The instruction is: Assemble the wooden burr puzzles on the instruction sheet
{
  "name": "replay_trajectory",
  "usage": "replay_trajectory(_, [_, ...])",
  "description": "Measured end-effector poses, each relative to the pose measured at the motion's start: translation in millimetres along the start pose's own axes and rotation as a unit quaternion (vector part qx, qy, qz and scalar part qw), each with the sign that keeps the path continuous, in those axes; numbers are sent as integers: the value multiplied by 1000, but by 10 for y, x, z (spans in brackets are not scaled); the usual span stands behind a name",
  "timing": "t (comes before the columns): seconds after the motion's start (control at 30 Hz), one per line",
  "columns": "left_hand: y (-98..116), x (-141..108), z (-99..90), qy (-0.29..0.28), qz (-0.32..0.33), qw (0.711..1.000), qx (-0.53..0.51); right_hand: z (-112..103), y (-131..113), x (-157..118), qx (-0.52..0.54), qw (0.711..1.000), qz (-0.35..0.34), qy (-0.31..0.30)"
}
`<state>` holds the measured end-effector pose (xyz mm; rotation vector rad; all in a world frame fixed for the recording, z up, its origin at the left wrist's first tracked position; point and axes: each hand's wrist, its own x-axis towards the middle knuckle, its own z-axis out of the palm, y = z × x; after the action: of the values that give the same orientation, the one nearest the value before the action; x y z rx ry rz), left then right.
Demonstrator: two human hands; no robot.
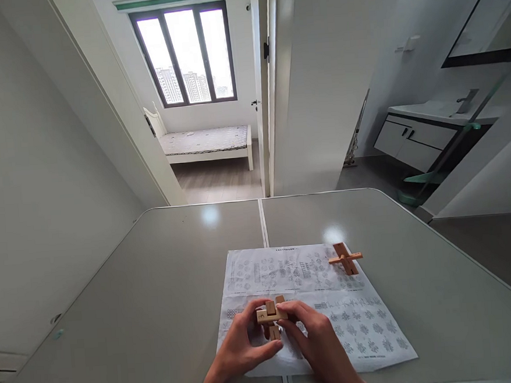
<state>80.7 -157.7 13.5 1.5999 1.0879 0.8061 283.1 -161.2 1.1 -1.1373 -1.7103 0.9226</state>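
Observation:
Several notched wooden puzzle pieces, fitted partly together, are held up over the printed sheet. My left hand grips them from the left, its thumb low by the bottom block and its index finger at the top. From the right, my right hand pinches the light crosswise piece between thumb and index finger. Some fingers behind the pieces are hidden. On the sheet's upper right corner lie more reddish-brown wooden pieces, one crossing the others.
The sheet with small printed diagrams lies across the seam of a grey table. Past its far edge, an open doorway shows a bed under a window. A washbasin cabinet stands at the right, with a wall along the left.

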Motion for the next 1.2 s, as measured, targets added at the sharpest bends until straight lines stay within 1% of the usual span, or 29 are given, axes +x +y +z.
replay_trajectory(0.1, [-14, -17, -1, 8, -2, 1000, -30, -1, -8, 10, 4, 1000, -6, 2])
replay_trajectory(0.2, [-1, -30, 4, 28, -20, 999, -32, -9, -14, 8, 12, 1000, -6, 6])
replay_trajectory(0.27, [20, -33, 4, 32, -26, 999, -34, -15, -29, 3, 23, 1000, 2, 0])
replay_trajectory(0.43, [65, -26, -10, 23, -31, 997, -62, -30, -104, 3, 94, 993, 66, -16])
replay_trajectory(0.5, [67, -23, -13, 16, -27, 997, -71, -35, -131, 10, 125, 988, 91, -32])
replay_trajectory(0.6, [49, -21, -9, 10, -19, 997, -72, -37, -146, 20, 137, 982, 115, -62])
replay_trajectory(0.67, [28, -20, -3, 21, -12, 997, -69, -24, -136, 18, 137, 980, 124, -75])
replay_trajectory(0.87, [-19, -13, 21, 40, 7, 997, -66, 54, -114, -4, 193, 966, 150, -79])
replay_trajectory(1.07, [-86, -27, 24, 59, 4, 998, -26, 76, -187, 12, 270, 939, 195, -86])
replay_trajectory(1.13, [-105, -32, 20, 63, 3, 998, -11, 82, -188, 19, 277, 935, 207, -85])
replay_trajectory(1.2, [-108, -33, 21, 53, 8, 999, -9, 88, -169, 29, 278, 933, 216, -76])
